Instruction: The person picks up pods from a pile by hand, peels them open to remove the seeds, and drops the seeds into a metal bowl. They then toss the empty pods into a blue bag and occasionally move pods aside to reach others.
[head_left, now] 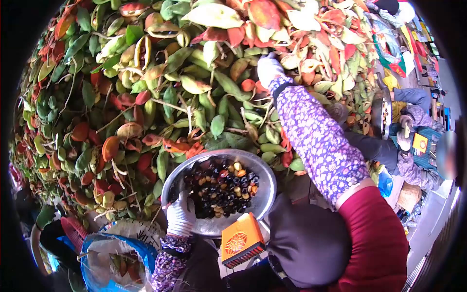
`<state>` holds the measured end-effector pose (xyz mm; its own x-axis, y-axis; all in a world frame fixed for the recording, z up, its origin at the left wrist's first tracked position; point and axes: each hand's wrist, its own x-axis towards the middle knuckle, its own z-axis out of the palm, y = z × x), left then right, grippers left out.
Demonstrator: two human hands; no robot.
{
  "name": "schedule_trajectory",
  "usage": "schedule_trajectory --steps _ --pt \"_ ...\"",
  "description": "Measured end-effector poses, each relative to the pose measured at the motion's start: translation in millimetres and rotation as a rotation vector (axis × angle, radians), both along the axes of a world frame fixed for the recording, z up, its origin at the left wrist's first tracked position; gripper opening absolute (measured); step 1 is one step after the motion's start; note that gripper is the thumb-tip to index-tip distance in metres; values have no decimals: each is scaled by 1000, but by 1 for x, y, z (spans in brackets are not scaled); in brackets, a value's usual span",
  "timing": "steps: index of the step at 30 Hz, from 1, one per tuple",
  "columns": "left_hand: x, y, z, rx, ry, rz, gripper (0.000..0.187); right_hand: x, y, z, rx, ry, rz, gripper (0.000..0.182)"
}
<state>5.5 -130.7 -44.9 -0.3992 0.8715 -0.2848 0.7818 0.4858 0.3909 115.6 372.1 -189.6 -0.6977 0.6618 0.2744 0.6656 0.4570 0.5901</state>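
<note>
Right hand (271, 69), in a white glove, reaches into the heap of pods (194, 84) at the upper centre of the frame; its fingertips are lost among them, so I cannot tell whether it grasps one. The left hand (180, 214), also gloved, is at the left edge of the metal bowl (267, 182) at lower centre; whether it grips the rim or something else cannot be told. Pressing hard there could tip the bowl and spill the loose dark and amber seeds (228, 187). A tug high on the heap could send pods sliding into the bowl, which sits by its lower edge. The flowered right sleeve (316, 136) might snag on stems, and an elbow knock could shift the orange device (242, 242) near the bowl
</note>
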Motion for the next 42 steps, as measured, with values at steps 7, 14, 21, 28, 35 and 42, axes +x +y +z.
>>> schedule_trajectory --steps 7,14,21,28,35,42 --pt "-36 -30 122 355 -371 811 23 7 14 11 -306 -6 183 15" --pt "-50 -161 236 313 430 1101 30 13 26 19 -1006 473 55 45" --pt "-77 -311 198 -611 96 970 67 18 23 40 -1020 247 131 27" --pt "-69 -133 202 490 -434 1423 41 36 -99 188 -1141 786 313 31" --pt "-62 -23 165 120 -9 416 42 47 -219 239 -2119 423 463 44" --pt "-45 13 137 204 -242 359 32 49 -66 146 -857 458 151 19"
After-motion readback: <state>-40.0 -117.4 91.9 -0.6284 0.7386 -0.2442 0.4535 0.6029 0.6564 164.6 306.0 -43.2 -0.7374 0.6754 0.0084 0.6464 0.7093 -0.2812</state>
